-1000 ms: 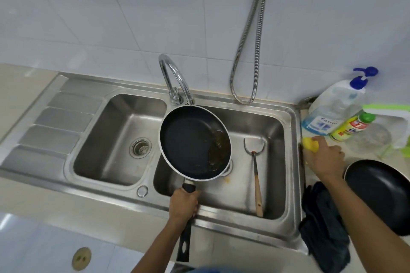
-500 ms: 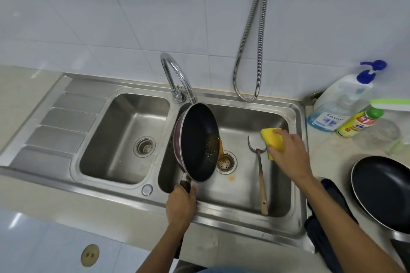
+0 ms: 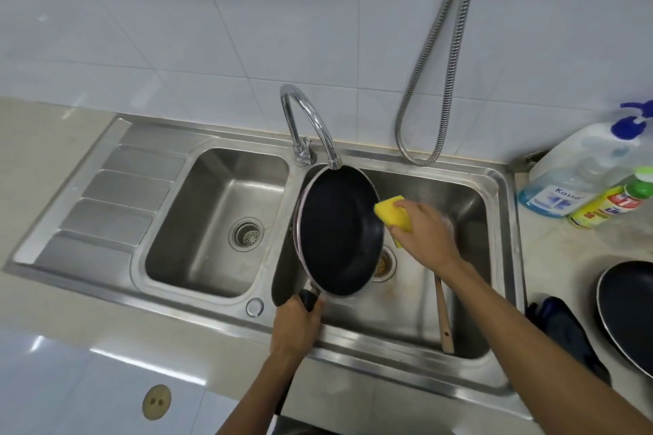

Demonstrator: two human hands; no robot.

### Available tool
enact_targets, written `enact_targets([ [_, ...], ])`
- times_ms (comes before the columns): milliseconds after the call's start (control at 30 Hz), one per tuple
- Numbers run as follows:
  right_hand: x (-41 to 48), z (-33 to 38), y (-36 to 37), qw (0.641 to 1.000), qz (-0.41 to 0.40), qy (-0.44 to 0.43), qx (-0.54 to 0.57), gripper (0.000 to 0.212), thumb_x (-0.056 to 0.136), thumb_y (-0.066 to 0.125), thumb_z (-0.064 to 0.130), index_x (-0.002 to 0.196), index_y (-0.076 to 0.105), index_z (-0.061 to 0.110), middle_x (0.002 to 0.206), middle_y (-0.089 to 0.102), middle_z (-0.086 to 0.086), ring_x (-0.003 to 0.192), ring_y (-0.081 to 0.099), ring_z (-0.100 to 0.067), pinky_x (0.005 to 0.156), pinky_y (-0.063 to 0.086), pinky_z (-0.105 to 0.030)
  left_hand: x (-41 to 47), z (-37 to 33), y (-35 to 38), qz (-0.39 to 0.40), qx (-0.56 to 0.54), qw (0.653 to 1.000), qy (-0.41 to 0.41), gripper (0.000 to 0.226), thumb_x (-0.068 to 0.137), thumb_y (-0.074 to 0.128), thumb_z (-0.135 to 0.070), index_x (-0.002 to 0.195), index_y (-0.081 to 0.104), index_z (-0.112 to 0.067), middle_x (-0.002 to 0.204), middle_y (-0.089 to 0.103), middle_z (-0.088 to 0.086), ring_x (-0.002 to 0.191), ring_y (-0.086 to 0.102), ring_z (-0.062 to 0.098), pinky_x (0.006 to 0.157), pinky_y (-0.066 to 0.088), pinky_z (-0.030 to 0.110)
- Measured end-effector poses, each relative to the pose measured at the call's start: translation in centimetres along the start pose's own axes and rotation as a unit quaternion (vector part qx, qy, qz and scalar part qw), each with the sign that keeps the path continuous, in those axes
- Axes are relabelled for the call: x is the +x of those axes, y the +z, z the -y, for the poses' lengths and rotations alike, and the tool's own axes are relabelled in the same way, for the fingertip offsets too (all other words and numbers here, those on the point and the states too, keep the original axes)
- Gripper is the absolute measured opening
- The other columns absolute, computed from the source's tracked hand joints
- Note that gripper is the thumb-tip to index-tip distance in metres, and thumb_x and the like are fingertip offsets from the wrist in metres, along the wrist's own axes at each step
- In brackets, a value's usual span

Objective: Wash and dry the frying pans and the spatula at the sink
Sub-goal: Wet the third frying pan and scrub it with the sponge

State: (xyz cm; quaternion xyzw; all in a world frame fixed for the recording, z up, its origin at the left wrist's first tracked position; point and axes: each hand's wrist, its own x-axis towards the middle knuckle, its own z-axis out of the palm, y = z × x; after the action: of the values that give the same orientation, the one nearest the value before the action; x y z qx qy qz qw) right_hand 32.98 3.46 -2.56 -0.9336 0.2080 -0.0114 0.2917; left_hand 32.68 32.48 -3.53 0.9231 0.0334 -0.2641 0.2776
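Note:
A black frying pan (image 3: 339, 233) stands tilted on edge over the right basin of the steel sink (image 3: 501, 258), just under the tap. My left hand (image 3: 296, 325) grips its black handle at the sink's front rim. My right hand (image 3: 425, 233) holds a yellow sponge (image 3: 392, 214) against the pan's right rim. The spatula (image 3: 443, 314) lies in the right basin; only its wooden handle shows, its head hidden behind my right arm. A second black frying pan (image 3: 627, 311) sits on the counter at the far right, cut off by the frame edge.
A curved chrome tap (image 3: 311, 127) rises between the two basins, and a metal hose (image 3: 438, 74) hangs on the tiled wall. Soap bottles (image 3: 579, 180) stand at the back right. A dark cloth (image 3: 562, 332) lies by the second pan. The left basin (image 3: 219, 219) holds only its drain.
My right hand picked up the sponge from the right counter and brought it across the basin to the pan's rim. The pan tipped from flat to on edge, and its brown liquid ran out.

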Motion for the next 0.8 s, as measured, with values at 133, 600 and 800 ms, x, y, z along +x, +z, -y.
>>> enact_targets([
  [133, 2.9, 1.4, 3.0, 0.989, 0.086, -0.097, -0.065, 0.054, 0.088, 0.07, 0.033, 0.139, 0.055, 0.023, 0.138, 0.053, -0.007, 0.121, 0.053, -0.034, 0.102, 0.047, -0.043, 0.8, 1.1, -0.3, 0.075, -0.046, 0.996, 0.006, 0.052, 0.088, 0.069, -0.058, 0.073, 0.066, -0.008, 0.068, 0.071, 0.006, 0.065, 0.068, 0.017, 0.065, 0.057, 0.038],
  [600, 6.5, 9.4, 9.1, 0.962, 0.119, -0.143, -0.198, 0.06, 0.094, 0.043, 0.007, 0.153, 0.037, 0.016, 0.161, 0.032, -0.016, 0.148, 0.03, -0.036, 0.119, 0.027, -0.047, 1.4, -0.2, -2.9, 0.231, -0.108, 0.966, 0.034, 0.041, 0.087, 0.071, -0.029, 0.053, 0.049, -0.02, 0.047, 0.051, -0.009, 0.045, 0.046, 0.006, 0.048, 0.037, 0.02],
  [800, 1.7, 2.7, 4.1, 0.951, 0.169, -0.056, -0.253, 0.065, 0.097, 0.041, 0.016, 0.159, 0.021, 0.012, 0.165, 0.015, -0.02, 0.153, 0.018, -0.037, 0.122, 0.019, -0.043, 2.5, -0.8, -3.2, 0.218, -0.178, 0.96, -0.01, 0.044, 0.087, 0.068, -0.012, 0.05, 0.045, -0.022, 0.046, 0.045, -0.001, 0.04, 0.04, 0.015, 0.046, 0.033, 0.025],
])
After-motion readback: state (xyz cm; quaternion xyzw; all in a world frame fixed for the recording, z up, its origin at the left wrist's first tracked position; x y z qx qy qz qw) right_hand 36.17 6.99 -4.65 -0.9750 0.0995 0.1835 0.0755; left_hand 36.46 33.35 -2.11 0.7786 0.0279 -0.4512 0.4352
